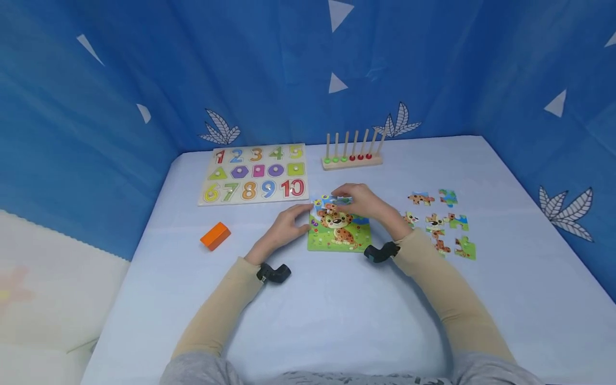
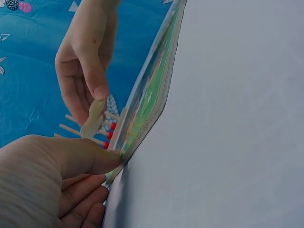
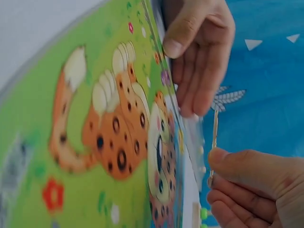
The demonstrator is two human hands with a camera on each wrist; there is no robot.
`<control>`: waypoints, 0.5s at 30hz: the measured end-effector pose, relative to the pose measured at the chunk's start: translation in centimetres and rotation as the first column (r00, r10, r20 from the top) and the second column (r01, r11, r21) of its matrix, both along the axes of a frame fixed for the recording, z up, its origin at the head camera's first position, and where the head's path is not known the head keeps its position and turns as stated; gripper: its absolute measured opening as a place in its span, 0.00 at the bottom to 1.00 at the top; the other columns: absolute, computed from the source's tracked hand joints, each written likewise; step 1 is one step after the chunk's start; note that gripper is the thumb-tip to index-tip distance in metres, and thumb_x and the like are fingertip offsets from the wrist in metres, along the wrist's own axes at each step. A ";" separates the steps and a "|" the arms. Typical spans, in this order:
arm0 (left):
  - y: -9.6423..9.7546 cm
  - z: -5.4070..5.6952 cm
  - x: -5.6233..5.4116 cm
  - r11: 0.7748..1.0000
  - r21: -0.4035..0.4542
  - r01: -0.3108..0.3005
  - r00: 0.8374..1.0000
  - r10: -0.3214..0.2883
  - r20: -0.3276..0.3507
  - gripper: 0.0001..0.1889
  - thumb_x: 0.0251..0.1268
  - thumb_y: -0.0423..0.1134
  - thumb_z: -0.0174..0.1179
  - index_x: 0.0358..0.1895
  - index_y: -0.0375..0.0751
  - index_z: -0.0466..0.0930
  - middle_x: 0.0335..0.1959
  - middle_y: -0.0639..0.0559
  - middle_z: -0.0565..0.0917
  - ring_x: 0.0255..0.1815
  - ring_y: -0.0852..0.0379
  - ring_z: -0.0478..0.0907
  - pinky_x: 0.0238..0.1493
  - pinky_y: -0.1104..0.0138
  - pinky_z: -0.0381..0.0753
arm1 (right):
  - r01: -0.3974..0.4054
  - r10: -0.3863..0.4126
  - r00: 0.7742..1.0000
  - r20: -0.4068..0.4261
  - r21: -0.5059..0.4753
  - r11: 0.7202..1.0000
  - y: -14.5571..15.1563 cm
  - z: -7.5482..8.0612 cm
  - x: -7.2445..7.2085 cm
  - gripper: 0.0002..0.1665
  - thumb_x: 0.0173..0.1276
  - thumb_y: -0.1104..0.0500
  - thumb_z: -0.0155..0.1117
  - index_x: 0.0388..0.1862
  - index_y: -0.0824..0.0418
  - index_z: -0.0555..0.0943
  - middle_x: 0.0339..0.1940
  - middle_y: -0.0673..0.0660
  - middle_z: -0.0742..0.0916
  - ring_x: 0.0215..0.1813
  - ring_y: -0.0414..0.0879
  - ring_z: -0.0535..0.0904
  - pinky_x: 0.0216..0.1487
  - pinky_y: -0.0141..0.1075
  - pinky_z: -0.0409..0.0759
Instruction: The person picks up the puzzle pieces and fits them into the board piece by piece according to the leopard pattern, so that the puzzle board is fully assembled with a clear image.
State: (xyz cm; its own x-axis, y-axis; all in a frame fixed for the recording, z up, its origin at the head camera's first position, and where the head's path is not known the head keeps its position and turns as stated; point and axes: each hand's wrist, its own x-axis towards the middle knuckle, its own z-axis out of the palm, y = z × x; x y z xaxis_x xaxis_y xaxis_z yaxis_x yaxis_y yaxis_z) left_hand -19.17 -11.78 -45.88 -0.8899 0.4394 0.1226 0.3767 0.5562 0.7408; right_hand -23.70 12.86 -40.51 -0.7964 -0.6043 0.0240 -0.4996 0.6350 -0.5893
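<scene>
A square jigsaw board [image 1: 332,244] with a spotted cub on green lies in front of the person. My right hand [image 1: 361,201] is over its upper edge and pinches a jigsaw piece between thumb and fingers. The thin side of that jigsaw piece [image 2: 93,118] shows in the left wrist view, and in the right wrist view the piece [image 3: 214,137] stands edge-on, apart from the board. My left hand [image 1: 285,225] rests at the board's left edge, its thumb touching the rim and its fingers extended. The printed face of the held piece is hidden.
Several loose jigsaw pieces [image 1: 435,222] lie to the right, partly behind the right forearm. A number-and-shape board [image 1: 206,199] lies at the back left, beside a bead rack [image 1: 353,164] with green and red beads. An orange block [image 1: 215,236] is at the left.
</scene>
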 end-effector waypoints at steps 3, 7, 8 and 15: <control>0.2 0.0 0.2 1.000 -0.001 0.000 1.000 0.000 0.010 0.30 0.57 0.31 0.63 0.65 0.35 0.68 0.64 0.43 0.71 0.67 0.48 0.63 0.69 0.60 0.59 | -0.012 0.013 1.000 -0.026 0.038 0.999 -1.1 -0.7 0.0 0.23 0.62 0.59 0.68 0.55 0.67 0.78 0.52 0.61 0.82 0.54 0.53 0.77 0.56 0.44 0.76; 0.2 0.1 0.4 1.000 -0.002 -0.003 1.000 0.003 0.020 0.30 0.58 0.31 0.63 0.66 0.36 0.67 0.65 0.43 0.70 0.68 0.49 0.63 0.69 0.60 0.59 | -0.010 0.012 0.999 -0.035 0.080 0.997 -2.0 -1.3 0.1 0.22 0.62 0.60 0.68 0.54 0.67 0.79 0.50 0.61 0.83 0.53 0.52 0.78 0.55 0.43 0.77; 0.2 0.1 0.4 1.000 -0.002 -0.002 1.000 0.002 0.022 0.30 0.58 0.31 0.62 0.66 0.36 0.67 0.65 0.43 0.70 0.68 0.49 0.62 0.69 0.60 0.59 | -0.006 0.010 0.999 -0.035 0.090 0.996 -2.1 -1.4 0.1 0.22 0.62 0.60 0.68 0.54 0.67 0.79 0.50 0.61 0.83 0.53 0.52 0.78 0.55 0.43 0.76; 0.1 0.3 0.2 1.000 -0.015 0.004 1.000 -0.004 0.010 0.30 0.59 0.32 0.63 0.66 0.36 0.67 0.65 0.43 0.70 0.67 0.49 0.63 0.69 0.62 0.58 | 0.009 -0.001 0.999 -0.054 0.142 0.990 -2.7 -1.4 0.1 0.23 0.63 0.59 0.66 0.55 0.67 0.78 0.52 0.61 0.82 0.55 0.53 0.76 0.57 0.44 0.75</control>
